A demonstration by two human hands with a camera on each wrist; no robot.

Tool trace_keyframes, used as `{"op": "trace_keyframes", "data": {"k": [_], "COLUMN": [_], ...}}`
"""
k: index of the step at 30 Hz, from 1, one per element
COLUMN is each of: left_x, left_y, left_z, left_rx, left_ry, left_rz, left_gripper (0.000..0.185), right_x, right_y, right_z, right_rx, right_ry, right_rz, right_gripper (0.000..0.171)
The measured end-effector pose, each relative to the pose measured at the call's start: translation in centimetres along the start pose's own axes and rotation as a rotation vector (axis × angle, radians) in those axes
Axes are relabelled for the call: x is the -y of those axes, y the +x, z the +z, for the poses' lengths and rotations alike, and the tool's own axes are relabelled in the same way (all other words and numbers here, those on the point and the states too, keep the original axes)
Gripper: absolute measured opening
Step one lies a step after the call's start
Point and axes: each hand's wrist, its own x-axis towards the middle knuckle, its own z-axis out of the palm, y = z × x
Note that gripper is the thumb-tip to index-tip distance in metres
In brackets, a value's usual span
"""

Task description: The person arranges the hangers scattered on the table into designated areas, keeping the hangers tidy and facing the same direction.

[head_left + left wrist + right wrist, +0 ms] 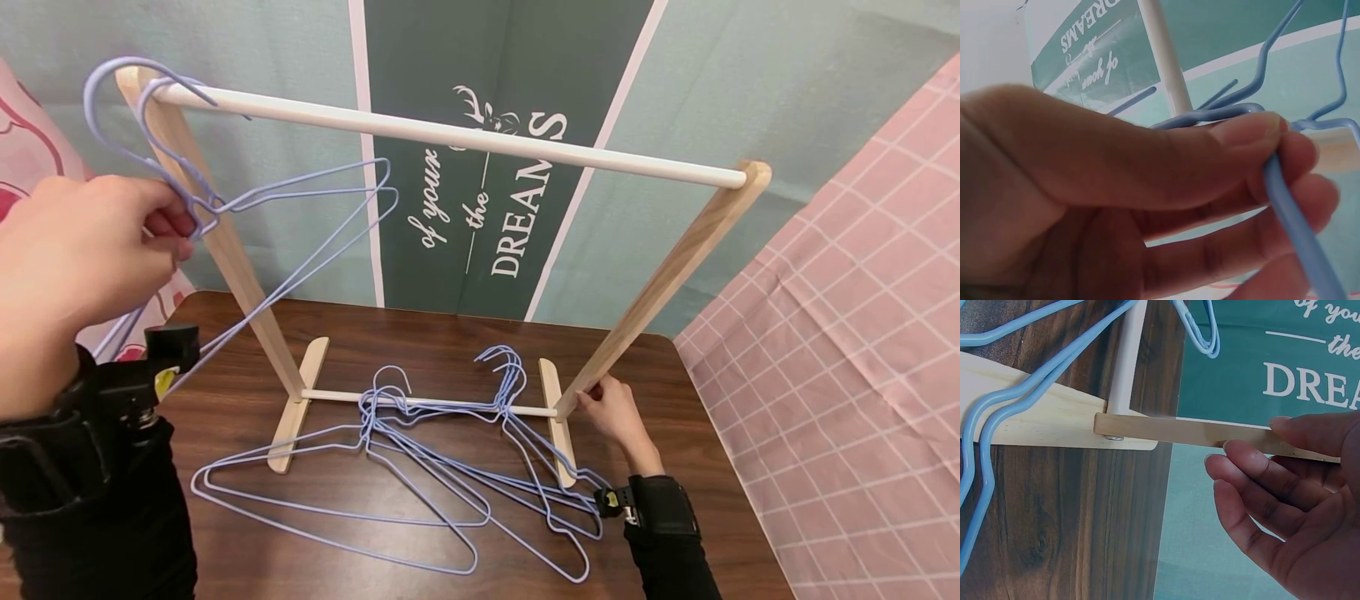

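Note:
My left hand [97, 250] pinches a light blue wire hanger [1300, 228] between thumb and fingers, close to its neck. That hanger's hook passes over the left end of the white top rail [450, 132] of a wooden rack. Just beside it another blue hanger has its hook at the same end of the rail. Low on the rack's right side, my right hand [618, 421] holds the wooden upright [660, 283] between thumb and fingers, a little above its foot [551, 387]. In the right wrist view the thumb lies on one face of this upright.
Several more blue hangers [405, 521] lie overlapping across the lower white bar [330, 396] and the brown wooden table [232, 550]. Behind the rack hangs a green lettered cloth [420, 275]. A pink checked cloth [840, 350] stands along the right side.

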Motion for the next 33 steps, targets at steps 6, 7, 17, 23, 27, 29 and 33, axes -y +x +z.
{"op": "trace_keyframes", "data": {"k": [6,7,17,23,27,29,33], "left_x": [1.4,1.6,-4.0,-5.1,-5.2,-5.1,-5.0], "left_y": [1.3,1.5,0.5,0.3,0.3,0.3,0.4], "left_z": [0.7,0.8,-2.2,-2.8,-2.6,-2.4,-2.1], "left_rx": [0.019,0.031,0.08,0.112,0.131,0.14,0.148], "left_ry": [-0.006,-0.011,-0.013,-0.031,-0.027,-0.028,-0.028], "left_rz": [0.034,0.026,-0.044,-0.05,-0.065,-0.072,-0.076], "left_gripper": [0.007,0.008,0.012,0.012,0.012,0.013,0.014], "right_x": [0.0,0.0,0.0,0.0,-0.1,-0.1,-0.1], "right_y": [-0.1,-0.1,-0.1,0.0,0.0,0.0,0.0], "right_z": [0.0,0.0,0.1,0.0,0.1,0.1,0.2], "right_rx": [-0.006,-0.006,-0.016,-0.022,-0.021,-0.021,-0.024], "right_ry": [0.001,0.0,0.001,-0.012,-0.011,-0.013,-0.01], "right_rz": [-0.003,-0.004,-0.011,-0.014,-0.013,-0.014,-0.015], "right_gripper": [0.015,0.015,0.016,0.015,0.015,0.016,0.016]}}
